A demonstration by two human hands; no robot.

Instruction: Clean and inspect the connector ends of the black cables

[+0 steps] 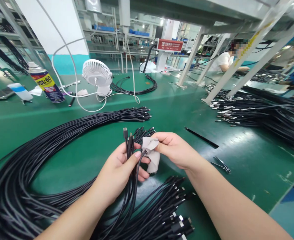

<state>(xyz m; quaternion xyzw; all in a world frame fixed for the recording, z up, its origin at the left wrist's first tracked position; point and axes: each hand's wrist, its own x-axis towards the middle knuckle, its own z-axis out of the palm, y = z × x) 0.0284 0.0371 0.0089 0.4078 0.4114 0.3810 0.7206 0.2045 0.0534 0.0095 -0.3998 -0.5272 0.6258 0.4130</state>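
My left hand (121, 163) is closed around several black USB cables (130, 145), their plugs pointing up above the fingers. Between thumb and fingers, my right hand (174, 148) pinches a light grey cloth (153, 156). The cloth is wrapped about the end of one cable, so that plug is hidden. Below the hands lies a loose bundle of cables with metal-tipped plugs (178, 225). Behind them, a long looped cable bundle (69, 128) curves round to the left over the green table (177, 110).
Tweezers (222, 164) and a black strip (202, 137) lie to the right. A large cable pile (262, 106) rests beyond them by white posts. Toward the back stand a spray can (48, 85), a white fan (96, 75) and a coiled cable (136, 87). A person (228, 60) sits far right.
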